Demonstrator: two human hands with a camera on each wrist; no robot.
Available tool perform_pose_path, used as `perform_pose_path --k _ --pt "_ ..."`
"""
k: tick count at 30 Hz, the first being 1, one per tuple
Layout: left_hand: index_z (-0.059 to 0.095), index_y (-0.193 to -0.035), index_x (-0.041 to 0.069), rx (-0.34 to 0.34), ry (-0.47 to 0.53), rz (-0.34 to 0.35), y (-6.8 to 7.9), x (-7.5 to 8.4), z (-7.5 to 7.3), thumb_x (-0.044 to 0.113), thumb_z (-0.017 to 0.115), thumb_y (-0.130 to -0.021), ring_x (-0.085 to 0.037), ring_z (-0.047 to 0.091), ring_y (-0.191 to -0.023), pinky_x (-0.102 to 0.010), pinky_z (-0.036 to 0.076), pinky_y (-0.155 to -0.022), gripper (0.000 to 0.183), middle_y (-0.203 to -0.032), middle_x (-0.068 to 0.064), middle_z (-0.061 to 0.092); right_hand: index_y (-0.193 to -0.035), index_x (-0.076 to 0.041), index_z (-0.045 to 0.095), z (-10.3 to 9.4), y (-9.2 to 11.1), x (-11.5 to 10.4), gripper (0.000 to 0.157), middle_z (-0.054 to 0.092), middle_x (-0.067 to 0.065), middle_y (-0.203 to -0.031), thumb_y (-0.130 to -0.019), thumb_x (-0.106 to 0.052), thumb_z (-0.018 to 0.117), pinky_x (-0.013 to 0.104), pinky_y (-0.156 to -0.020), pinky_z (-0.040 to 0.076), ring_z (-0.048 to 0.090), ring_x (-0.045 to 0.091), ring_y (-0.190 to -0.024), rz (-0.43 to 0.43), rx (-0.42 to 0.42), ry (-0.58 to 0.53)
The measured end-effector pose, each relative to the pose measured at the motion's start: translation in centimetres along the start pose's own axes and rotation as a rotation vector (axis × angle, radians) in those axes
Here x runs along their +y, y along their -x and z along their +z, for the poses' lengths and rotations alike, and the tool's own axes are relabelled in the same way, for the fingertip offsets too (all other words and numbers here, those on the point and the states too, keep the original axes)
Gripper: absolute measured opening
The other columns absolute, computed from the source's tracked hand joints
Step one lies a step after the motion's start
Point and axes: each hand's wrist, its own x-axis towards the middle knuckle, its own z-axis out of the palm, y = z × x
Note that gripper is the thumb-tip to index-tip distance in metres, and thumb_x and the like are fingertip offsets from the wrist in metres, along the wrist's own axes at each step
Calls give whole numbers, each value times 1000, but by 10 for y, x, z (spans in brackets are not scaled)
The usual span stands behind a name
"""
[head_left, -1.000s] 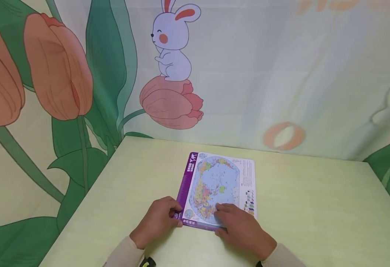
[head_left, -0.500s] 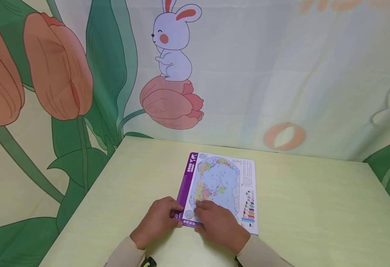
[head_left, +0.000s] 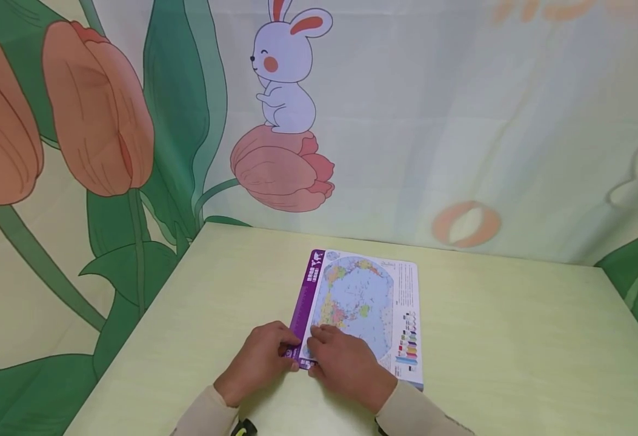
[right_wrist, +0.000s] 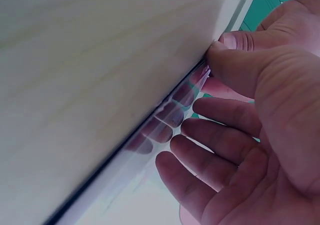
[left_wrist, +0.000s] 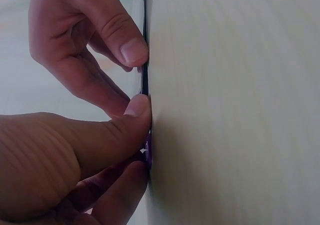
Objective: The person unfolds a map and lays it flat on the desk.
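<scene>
A laminated world map point(head_left: 370, 290) with a purple border lies flat on the pale table, turned sideways. My left hand point(head_left: 261, 360) is at its near left corner; in the left wrist view the thumb and curled fingers of this hand point(left_wrist: 75, 155) pinch the purple corner. Over the map's near left part lies my right hand point(head_left: 346, 363), close beside the left. The right wrist view shows this hand point(right_wrist: 240, 150) with straight fingers, just above the glossy surface, which mirrors the fingertips. Its thumb tip is at the near edge. Both hands cover the map's near left area.
Pale yellow-green tabletop point(head_left: 504, 339) extends on both sides of the map. Behind it hangs a cloth backdrop point(head_left: 384, 121) printed with tulips and a rabbit.
My right hand has slid left along the map's near edge, from near the middle to beside the left hand. The left hand and the map have stayed in place.
</scene>
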Motion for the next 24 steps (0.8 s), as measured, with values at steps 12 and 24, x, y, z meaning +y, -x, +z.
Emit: perform_pose_path --k 12,24 --pt "82 -105 5 -3 -31 21 -1 -3 1 7 94 -76 -12 59 -84 -27 50 -76 31 -97 0 70 -129 -12 69 -1 11 -5 30 70 4 -139 -101 -24 69 33 -93 62 67 19 -128 -149 136 271" --pt "83 -103 6 16 -77 60 0 -2 -1 8 95 -74 -12 61 -84 -30 53 -77 32 -96 0 71 -147 -11 61 0 30 -5 44 63 6 -148 -104 -21 61 35 -95 62 64 23 -132 -179 162 343"
